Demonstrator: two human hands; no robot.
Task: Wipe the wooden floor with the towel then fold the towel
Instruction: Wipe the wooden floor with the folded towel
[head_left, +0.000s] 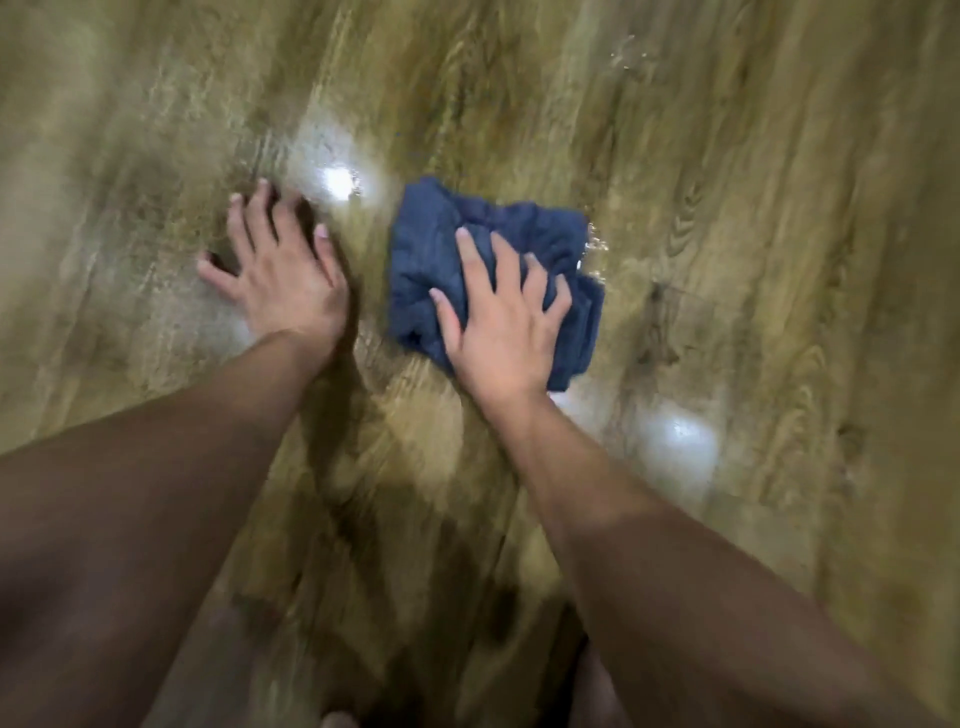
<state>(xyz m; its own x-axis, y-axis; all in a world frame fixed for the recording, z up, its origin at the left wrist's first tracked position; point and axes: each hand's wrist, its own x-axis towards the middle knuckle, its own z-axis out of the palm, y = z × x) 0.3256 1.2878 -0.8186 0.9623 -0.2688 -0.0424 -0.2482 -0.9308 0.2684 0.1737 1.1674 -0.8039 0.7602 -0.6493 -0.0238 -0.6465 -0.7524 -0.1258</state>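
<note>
- Two bare forearms reach out below me, one to each hand.
- My right hand (501, 325) presses down on one blue towel (441, 260), fingers spread and slightly bent over the bunched cloth.
- My left hand (283, 270) rests flat on the wooden floor (753, 182), fingers wide, holding nothing.
- The towel lies crumpled on the floor, just right of the left hand.
- Beyond it, I see water droplets (628, 57) on the boards.

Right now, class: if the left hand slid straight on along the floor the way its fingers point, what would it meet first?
Nothing but bare wooden floor: the left hand points up and slightly left, away from the blue towel under the right hand. The way looks free to the picture's edge.
</note>
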